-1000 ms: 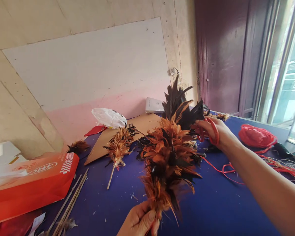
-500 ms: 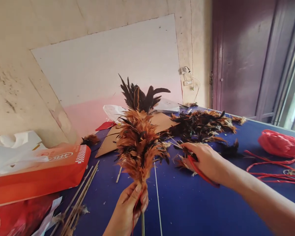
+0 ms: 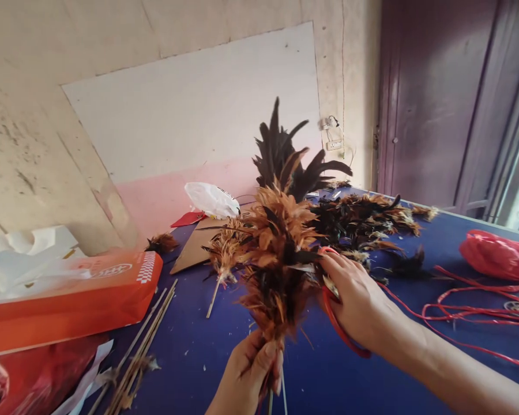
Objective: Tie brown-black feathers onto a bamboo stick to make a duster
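Note:
A feather duster (image 3: 281,248) with rust-brown and black feathers stands nearly upright in front of me, its dark tip feathers fanned at the top. My left hand (image 3: 257,363) is closed around its stick just below the feathers, and the stick comes out under the fist. Close to the duster's right side is my right hand (image 3: 350,294), wrapped round a red-handled tool (image 3: 341,331). The tool's working end is hidden, so I cannot tell whether it is scissors or pliers. Behind, on the left, lies a smaller feathered stick (image 3: 222,259).
The blue table (image 3: 177,346) holds a feather pile (image 3: 363,219), a red string bundle (image 3: 497,253) with loose strands, thin sticks (image 3: 142,351), an orange-and-white bag (image 3: 112,297), cardboard (image 3: 190,245) and a clear plastic bag (image 3: 211,200). A wall stands behind.
The duster and my left hand have shifted right and tilted. My right hand has turned and lies closer to the feathers. The smaller feathered stick is now more exposed.

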Demonstrator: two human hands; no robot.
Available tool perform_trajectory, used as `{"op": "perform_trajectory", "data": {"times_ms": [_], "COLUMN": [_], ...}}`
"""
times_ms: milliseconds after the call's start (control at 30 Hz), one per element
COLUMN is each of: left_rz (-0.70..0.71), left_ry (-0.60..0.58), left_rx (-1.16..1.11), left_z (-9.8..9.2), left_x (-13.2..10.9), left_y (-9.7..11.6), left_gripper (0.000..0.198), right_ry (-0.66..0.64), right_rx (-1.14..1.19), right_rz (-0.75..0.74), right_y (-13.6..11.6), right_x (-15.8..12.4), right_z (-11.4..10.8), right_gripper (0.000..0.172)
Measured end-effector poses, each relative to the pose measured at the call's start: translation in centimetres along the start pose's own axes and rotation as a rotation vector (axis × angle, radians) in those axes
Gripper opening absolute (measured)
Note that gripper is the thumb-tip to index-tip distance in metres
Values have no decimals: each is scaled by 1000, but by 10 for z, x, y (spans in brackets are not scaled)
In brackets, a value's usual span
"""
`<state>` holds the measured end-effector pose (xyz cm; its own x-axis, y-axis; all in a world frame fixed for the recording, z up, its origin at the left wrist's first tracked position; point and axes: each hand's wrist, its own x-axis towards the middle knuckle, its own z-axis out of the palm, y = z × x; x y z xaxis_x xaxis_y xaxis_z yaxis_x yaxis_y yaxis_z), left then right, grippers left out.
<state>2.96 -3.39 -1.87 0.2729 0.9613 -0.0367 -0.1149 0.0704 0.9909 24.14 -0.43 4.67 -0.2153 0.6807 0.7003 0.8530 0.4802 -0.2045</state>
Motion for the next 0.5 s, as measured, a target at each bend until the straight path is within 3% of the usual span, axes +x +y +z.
{"op": "perform_trajectory", "data": {"times_ms": [233,500], "left_rz": [1,-14], "left_ry": [-46,-48], "left_rx": [-15,-39], "left_z": [5,6], "left_x": [0,1], "left_y": [-6,-4], "left_gripper": [34,36], "right_ry": [-98,30], "right_rx": [73,138], "right_rz": [160,153], "right_y": [1,15], "right_x": [8,14], "right_z": [-20,-18], "right_gripper": [34,51]}}
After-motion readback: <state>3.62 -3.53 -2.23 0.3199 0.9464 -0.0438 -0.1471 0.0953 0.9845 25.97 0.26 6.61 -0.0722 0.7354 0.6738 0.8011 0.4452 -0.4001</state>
